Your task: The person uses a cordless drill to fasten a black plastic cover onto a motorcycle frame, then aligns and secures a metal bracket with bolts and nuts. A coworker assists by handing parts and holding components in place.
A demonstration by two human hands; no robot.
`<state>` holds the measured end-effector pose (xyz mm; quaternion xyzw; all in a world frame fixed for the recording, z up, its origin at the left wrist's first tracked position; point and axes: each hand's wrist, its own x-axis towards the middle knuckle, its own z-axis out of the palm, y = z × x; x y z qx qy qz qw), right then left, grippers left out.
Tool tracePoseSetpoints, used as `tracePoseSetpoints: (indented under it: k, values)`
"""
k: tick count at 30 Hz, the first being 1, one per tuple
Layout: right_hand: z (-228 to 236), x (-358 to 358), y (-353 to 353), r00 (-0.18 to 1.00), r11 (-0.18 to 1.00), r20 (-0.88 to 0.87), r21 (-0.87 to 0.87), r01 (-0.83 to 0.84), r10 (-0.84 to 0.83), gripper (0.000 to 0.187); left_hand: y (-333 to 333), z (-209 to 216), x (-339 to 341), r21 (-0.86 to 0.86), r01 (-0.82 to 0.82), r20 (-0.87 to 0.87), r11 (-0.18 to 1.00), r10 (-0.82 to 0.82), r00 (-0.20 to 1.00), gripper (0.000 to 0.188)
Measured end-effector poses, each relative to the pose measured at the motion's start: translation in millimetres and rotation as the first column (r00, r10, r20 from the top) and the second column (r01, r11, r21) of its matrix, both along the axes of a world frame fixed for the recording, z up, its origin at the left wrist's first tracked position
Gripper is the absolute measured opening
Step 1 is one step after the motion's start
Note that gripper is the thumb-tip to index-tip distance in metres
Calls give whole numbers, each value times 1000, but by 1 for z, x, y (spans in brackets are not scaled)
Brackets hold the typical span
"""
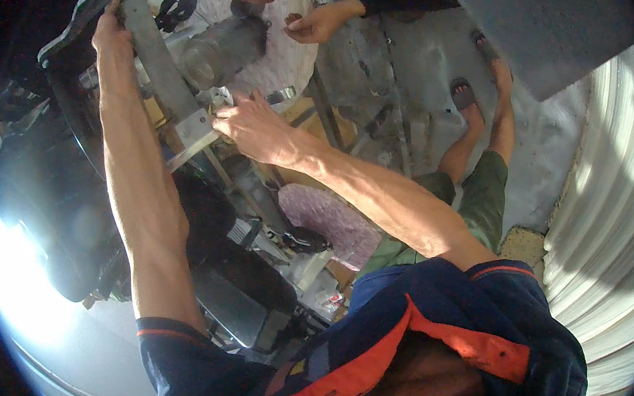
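High on the left, my left hand (112, 33) is at the edge of a grey metal frame (157, 50), its fingers closed around the edge and partly hidden. My right hand (254, 128) is bent beside a flat metal bar (195, 137) of the frame, fingertips curled together; whatever they pinch is too small to make out. Just beyond those fingers lies a cloudy clear cylinder (207, 60), like a jar. A short shiny metal piece (280, 95) sits to the right of the fingertips.
Another person's hands (321, 24) are over a pale round sheet (296, 49), close to my right hand. A dark panel (549, 12) juts in at upper right. Below my arms are a black machine part (242, 295) and a mottled pinkish board (330, 223). Pale folded sheeting (618, 194) hangs right.
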<state>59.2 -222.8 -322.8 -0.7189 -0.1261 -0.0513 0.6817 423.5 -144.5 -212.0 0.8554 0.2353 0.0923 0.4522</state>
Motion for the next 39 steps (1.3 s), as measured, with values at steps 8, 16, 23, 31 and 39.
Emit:
tracePoseSetpoints:
  k: [8,16,23,31,39]
  values:
    - [1,0,6,1000,1000,-9,-2,-19,19,37,-21,0,-22,-210,76,60,975,-65,996,35]
    - [3,-3,4,996,996,11,22,90,-91,62,19,-4,12,-152,70,78,986,-58,995,32]
    - [0,0,2,1000,999,-3,39,31,-31,66,15,-5,7,-192,91,56,977,-82,995,29]
    - [-4,0,4,999,1000,36,-6,-19,19,61,-8,-5,-14,-34,97,133,995,-92,987,30]
    - [-4,-1,5,998,999,39,10,43,-44,66,3,-7,-2,-95,96,128,991,-84,988,33]
